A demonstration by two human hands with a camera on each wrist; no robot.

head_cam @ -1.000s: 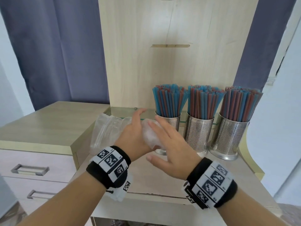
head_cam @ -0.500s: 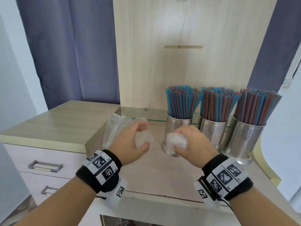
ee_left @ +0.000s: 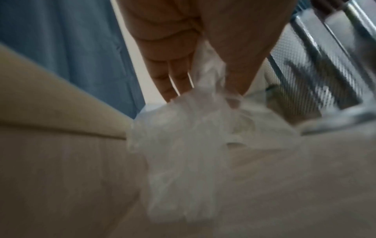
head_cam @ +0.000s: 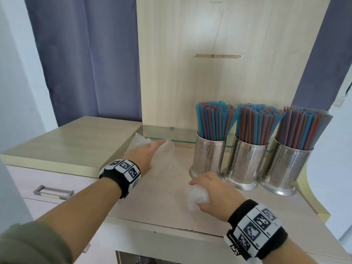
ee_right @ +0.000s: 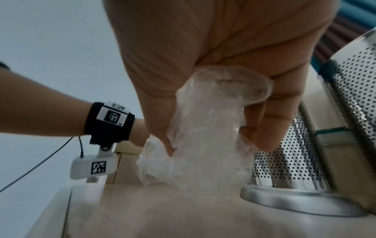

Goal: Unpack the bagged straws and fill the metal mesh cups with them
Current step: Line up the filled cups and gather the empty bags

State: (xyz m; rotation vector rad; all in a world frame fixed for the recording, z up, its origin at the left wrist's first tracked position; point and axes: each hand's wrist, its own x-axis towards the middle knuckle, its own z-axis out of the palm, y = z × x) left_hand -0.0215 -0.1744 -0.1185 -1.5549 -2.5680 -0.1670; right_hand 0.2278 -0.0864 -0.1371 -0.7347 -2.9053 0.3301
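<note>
All three cups [head_cam: 209,153] look full; right hand [head_cam: 215,191] squeezes a balled-up bag [head_cam: 196,197], left hand [head_cam: 142,155] pinches another bag [ee_left: 183,145]. I'd scrunch both tight, clear of the cups.

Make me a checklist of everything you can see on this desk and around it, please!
Surface: pale wooden desk top, with a raised cabinet top on its left.
Job's things: three metal mesh cups in a row, each packed with upright blue and red straws.
Clutter: clear empty bags lying by the left cup.
Hands: left hand pinches the clear empty bags; right hand grips a crumpled bag.
Cables: thin black wire at the left wristband.
Surroundings: purple curtains, wooden back panel, drawer handle.
</note>
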